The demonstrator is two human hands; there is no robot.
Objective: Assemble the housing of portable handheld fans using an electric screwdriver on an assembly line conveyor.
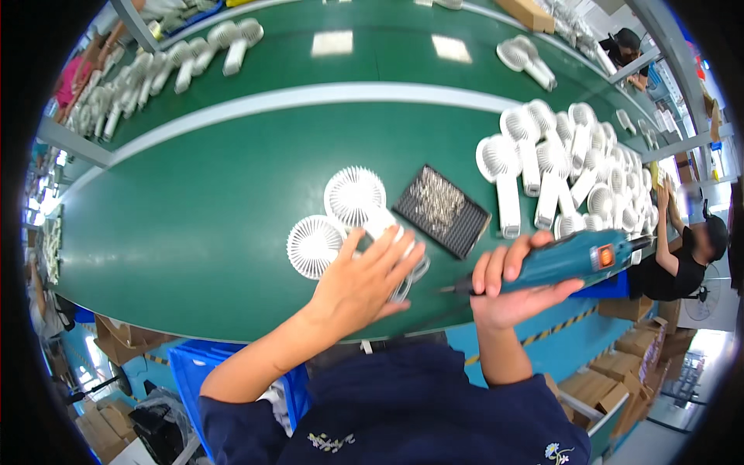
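Observation:
My right hand grips a teal electric screwdriver; its thin tip points left, toward my other hand. A white handheld fan with a round ribbed head lies on the green table. My left hand is over its handle, fingers curved across it and partly hiding it. Left of these fingers lies a second round ribbed white piece; whether it has a handle is hidden by the hand. White looped parts show beneath my left fingertips. Between the fan and the screwdriver sits a black ridged tray heaped with small metal screws.
Many white handheld fans are piled at the right. A pale rail crosses the green table; more fans stand beyond it. A blue crate is below the near edge. A person works at the far right.

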